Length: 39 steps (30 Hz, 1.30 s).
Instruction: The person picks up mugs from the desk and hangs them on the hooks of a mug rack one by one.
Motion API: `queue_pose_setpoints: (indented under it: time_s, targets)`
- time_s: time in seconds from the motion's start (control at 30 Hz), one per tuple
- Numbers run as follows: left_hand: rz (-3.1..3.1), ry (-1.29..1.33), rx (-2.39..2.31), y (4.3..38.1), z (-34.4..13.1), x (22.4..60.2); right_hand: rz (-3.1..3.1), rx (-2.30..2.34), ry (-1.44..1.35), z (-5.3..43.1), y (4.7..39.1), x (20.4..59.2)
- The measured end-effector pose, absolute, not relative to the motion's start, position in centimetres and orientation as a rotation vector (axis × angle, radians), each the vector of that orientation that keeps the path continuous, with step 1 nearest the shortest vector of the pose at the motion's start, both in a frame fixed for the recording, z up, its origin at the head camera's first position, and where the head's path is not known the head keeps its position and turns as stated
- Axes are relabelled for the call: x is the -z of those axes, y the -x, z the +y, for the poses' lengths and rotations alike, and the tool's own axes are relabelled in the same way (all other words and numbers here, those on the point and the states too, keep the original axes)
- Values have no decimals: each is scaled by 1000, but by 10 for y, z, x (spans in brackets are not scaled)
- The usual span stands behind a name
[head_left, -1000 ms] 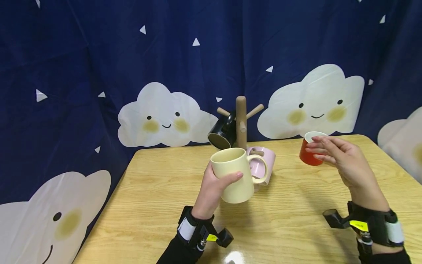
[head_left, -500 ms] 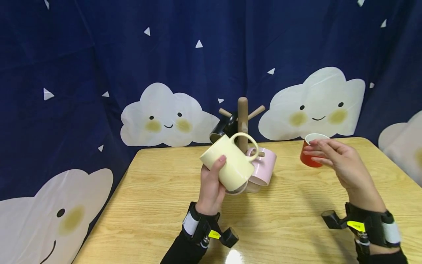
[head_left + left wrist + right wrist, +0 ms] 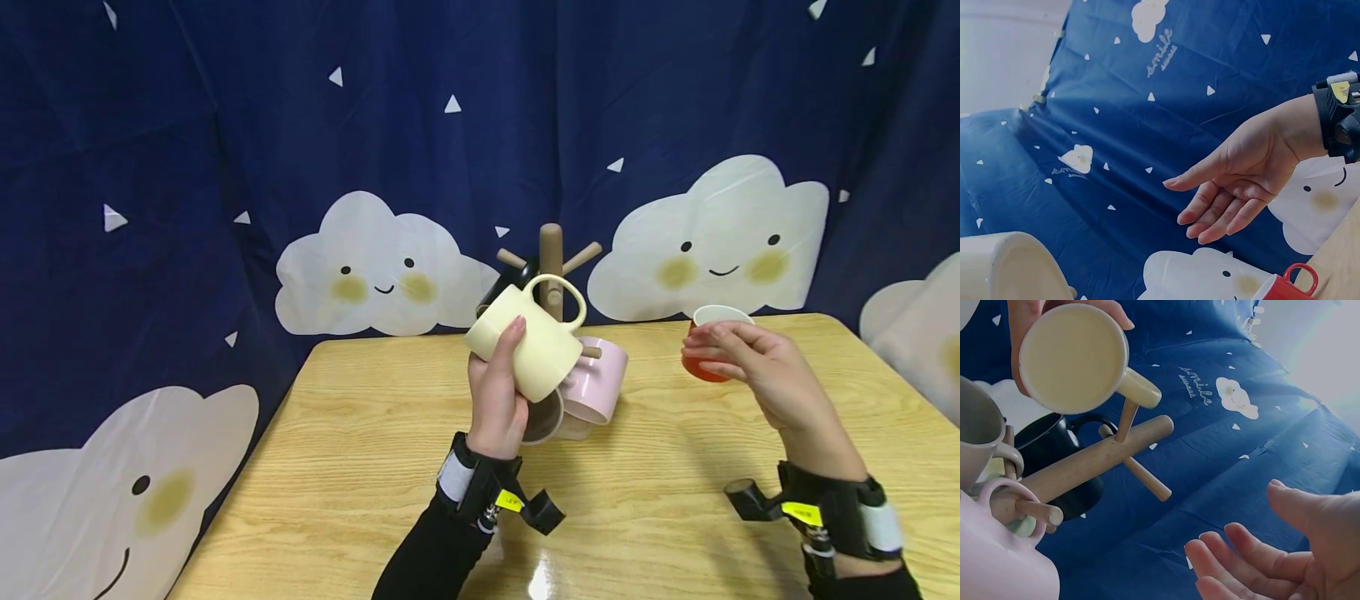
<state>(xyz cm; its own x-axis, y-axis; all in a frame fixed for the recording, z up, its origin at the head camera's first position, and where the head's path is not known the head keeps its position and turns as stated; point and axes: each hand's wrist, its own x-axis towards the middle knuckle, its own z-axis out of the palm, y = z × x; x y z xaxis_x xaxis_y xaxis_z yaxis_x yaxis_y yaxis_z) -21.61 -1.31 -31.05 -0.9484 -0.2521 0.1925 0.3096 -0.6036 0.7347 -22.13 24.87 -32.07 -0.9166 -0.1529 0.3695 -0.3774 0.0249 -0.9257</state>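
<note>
A pale yellow mug (image 3: 528,342) is gripped round its body by my left hand (image 3: 497,404), thumb along its side. It is tilted, its handle raised in front of the post of a wooden mug rack (image 3: 551,242). In the right wrist view the mug's handle (image 3: 1141,389) meets or overlaps an upper peg (image 3: 1127,419); whether the peg passes through it, I cannot tell. My right hand (image 3: 772,375) is held in the air, fingers loosely bent and holding nothing. Beyond it in the head view stands a red mug (image 3: 722,314) with a white inside, partly hidden by the fingers.
A black mug (image 3: 1054,447), a pink mug (image 3: 1004,550) and a greyish mug (image 3: 979,419) hang on the rack. The rack stands on a wooden table (image 3: 360,433) near its back edge. Behind hangs a dark blue curtain (image 3: 375,125) with clouds.
My left hand has tipped the yellow mug from upright, swinging its handle up, and raised it toward the upper pegs. The right hand has barely shifted.
</note>
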Motion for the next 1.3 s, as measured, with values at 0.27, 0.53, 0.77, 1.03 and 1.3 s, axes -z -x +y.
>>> queue_pose_setpoints:
  time_s: [0.27, 0.53, 0.77, 1.03, 1.3]
  targets:
    - [-1198, 94, 2489, 236, -7, 326, -2139, -1996, -579, 244, 223, 322]
    - [-1178, 31, 2482, 246, 2, 333, -2177, -1951, -569, 244, 223, 323]
    - [-1202, 75, 2425, 280, 3, 373, -2287, -1823, -521, 241, 223, 324]
    - [-1260, 14, 2367, 282, 11, 379, -2409, -1706, -484, 238, 223, 325]
    - [-1291, 3, 2303, 266, 14, 367, -2420, -1709, -493, 239, 224, 326]
